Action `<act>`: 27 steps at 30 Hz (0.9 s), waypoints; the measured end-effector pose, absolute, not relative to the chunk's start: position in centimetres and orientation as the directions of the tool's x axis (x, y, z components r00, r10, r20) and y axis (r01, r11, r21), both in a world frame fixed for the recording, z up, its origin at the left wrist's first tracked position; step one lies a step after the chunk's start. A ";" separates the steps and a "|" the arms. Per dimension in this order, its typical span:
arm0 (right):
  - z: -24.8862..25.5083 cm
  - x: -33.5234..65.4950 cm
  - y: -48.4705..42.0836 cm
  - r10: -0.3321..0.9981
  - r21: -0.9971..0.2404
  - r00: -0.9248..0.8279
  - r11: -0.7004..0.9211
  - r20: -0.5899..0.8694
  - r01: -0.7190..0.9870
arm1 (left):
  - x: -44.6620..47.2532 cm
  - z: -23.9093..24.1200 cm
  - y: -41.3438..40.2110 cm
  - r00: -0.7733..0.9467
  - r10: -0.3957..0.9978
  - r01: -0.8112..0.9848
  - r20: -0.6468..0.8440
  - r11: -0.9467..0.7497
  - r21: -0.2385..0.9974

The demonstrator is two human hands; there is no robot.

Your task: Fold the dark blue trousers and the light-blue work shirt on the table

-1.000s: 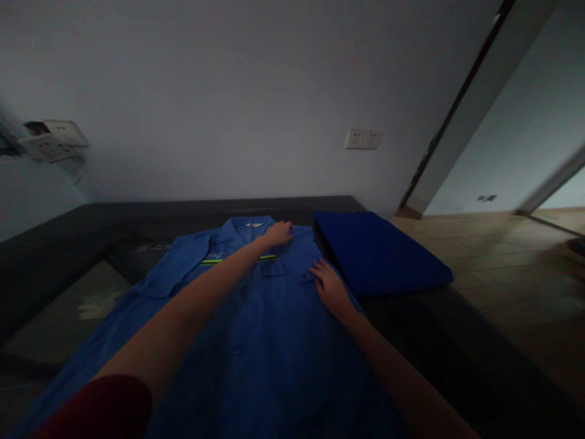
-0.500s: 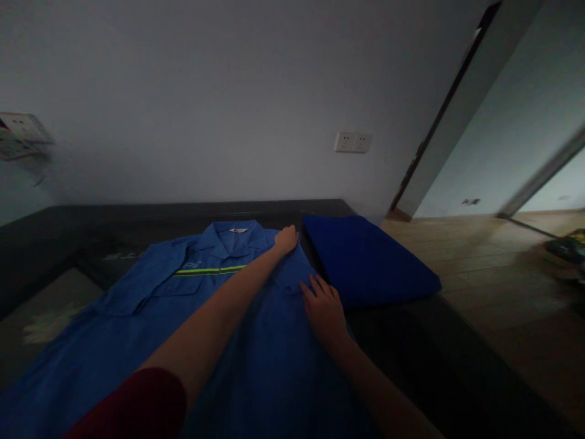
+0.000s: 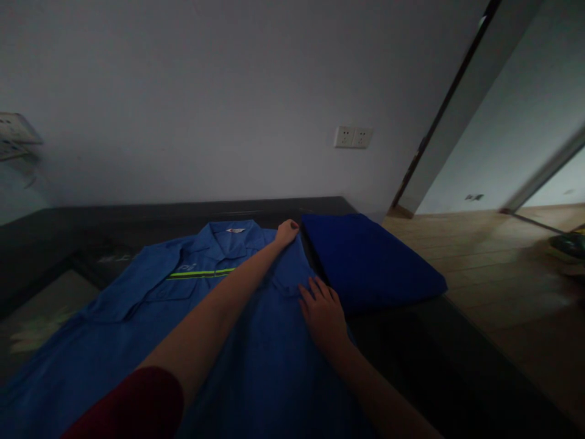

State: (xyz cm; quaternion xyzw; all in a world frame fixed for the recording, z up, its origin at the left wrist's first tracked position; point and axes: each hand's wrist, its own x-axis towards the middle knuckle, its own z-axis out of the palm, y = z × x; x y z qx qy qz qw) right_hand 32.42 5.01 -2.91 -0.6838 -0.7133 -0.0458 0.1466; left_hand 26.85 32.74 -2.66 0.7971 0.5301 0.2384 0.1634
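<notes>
A blue work shirt [image 3: 274,341] lies spread on a dark table, collar pointing away from me, with a yellow-green stripe across its chest. My left hand [image 3: 287,232] reaches across the chest, its fingers closed at the shirt's right-hand shoulder edge, where they pinch the fabric. Over the lower end of the right-hand sleeve [image 3: 292,268], my right hand [image 3: 323,311] rests with its fingers stretched out on the cloth. A folded darker blue cloth [image 3: 370,262] lies just right of the shirt, apart from both hands.
The dark table [image 3: 183,212] runs along a grey wall carrying a double socket [image 3: 353,137]. Another socket [image 3: 18,128] is on the left. Wooden floor [image 3: 457,244] stretches beyond the table's right edge, with a dark item [image 3: 569,245] at the far right.
My left hand has lifted and turned slightly at the shoulder edge, drawing the fabric outward a little. The right hand stays on the sleeve end. The view has shifted slightly.
</notes>
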 end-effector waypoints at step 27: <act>-3.1 32.5 4.9 0.947 -0.076 -0.070 0.099 0.312 0.992 | 25.1 -4.2 24.3 0.581 0.805 0.778 0.122 -0.593 0.205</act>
